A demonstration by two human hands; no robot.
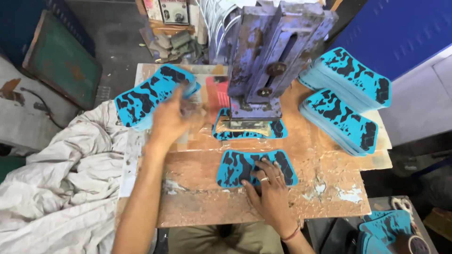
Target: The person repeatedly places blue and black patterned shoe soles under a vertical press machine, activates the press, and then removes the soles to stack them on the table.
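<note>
1. Probably light and floppy, the blue-and-black patterned piece (256, 167) lies flat near the table (329, 197) front edge; slide it, then lift by an edge.
2. Right hand (270, 188) rests on it, fingers spread flat.
3. Left hand (170, 120) is blurred beside the left stack (150, 94); grip unclear.

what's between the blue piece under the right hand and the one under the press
Only bare, worn tabletop, per the head view: the near piece under the right hand lies apart from the pressed piece.

Right hand (273, 188) flat on a blue-black patterned piece (256, 167) near counter (329, 188) front edge. Left hand (172, 120), blurred, by the stack (150, 94) at left edge. Press (268, 61) at back.
</note>
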